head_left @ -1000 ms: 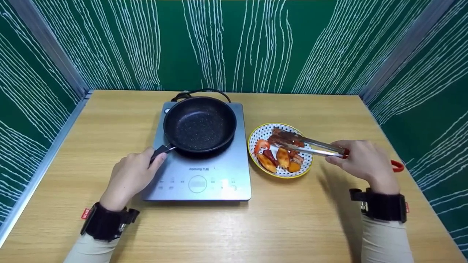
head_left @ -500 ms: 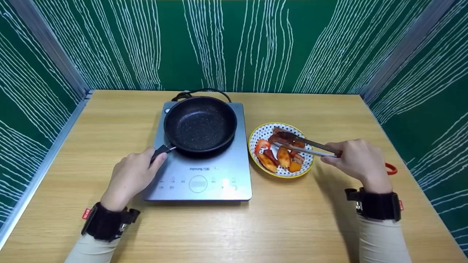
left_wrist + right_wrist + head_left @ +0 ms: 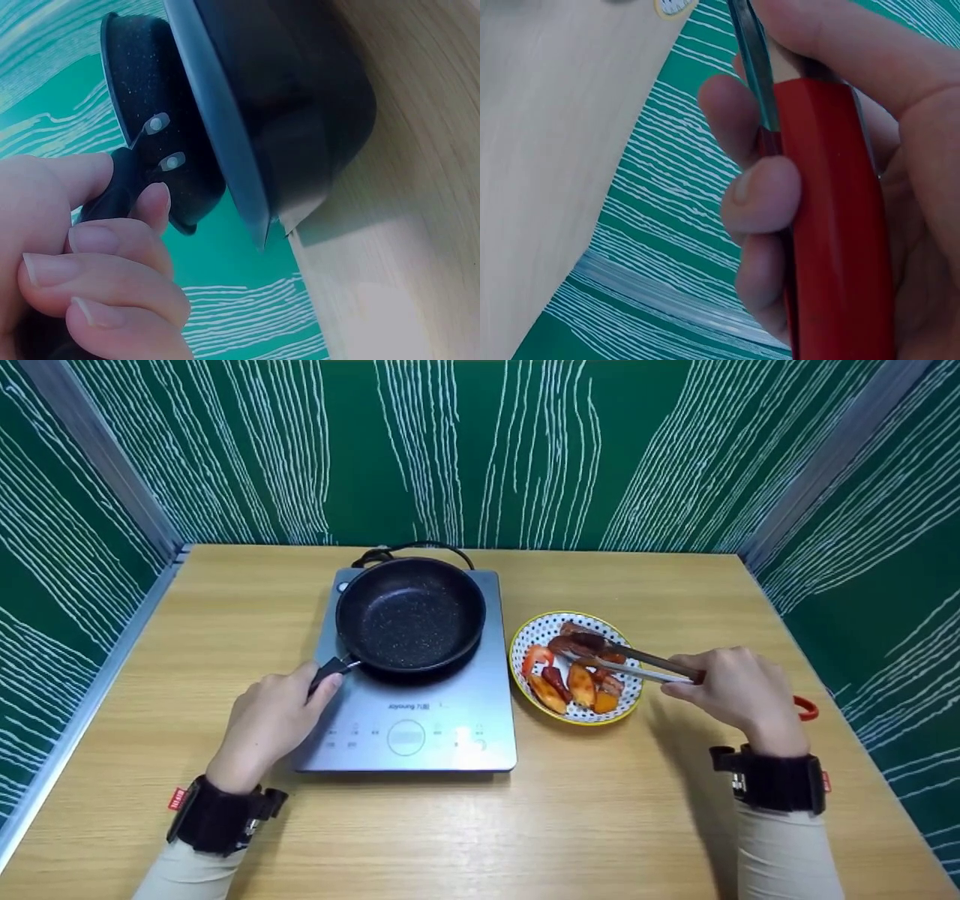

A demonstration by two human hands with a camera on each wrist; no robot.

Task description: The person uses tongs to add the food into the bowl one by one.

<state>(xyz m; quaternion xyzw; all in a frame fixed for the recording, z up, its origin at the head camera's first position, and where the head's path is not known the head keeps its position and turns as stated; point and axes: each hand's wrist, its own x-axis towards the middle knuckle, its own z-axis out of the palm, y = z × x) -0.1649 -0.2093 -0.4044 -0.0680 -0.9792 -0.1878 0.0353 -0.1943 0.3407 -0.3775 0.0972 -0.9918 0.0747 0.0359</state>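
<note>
My left hand (image 3: 274, 716) grips the black handle (image 3: 328, 675) of a dark speckled frying pan (image 3: 412, 619), which sits with nothing in it on a silver induction cooker (image 3: 465, 735). In the left wrist view the fingers (image 3: 112, 277) curl round that handle. My right hand (image 3: 739, 694) holds metal tongs (image 3: 652, 664) by their red grips (image 3: 832, 217). Their tips reach over the dotted plate (image 3: 525, 697) and meet a dark brown piece of meat (image 3: 574, 643) at its back. Orange-brown slices (image 3: 581, 684) and a red tomato-like piece (image 3: 537, 658) lie beside it.
The cooker stands left of the plate on a wooden table (image 3: 600, 810), a black cord (image 3: 427, 544) behind it. Green panels with white lines (image 3: 525, 450) rise at the back and both sides.
The right hand and tongs have shifted slightly left, toward the plate, since a second ago. The tong tips have drawn nearer each other at the meat. Left hand and pan stay put.
</note>
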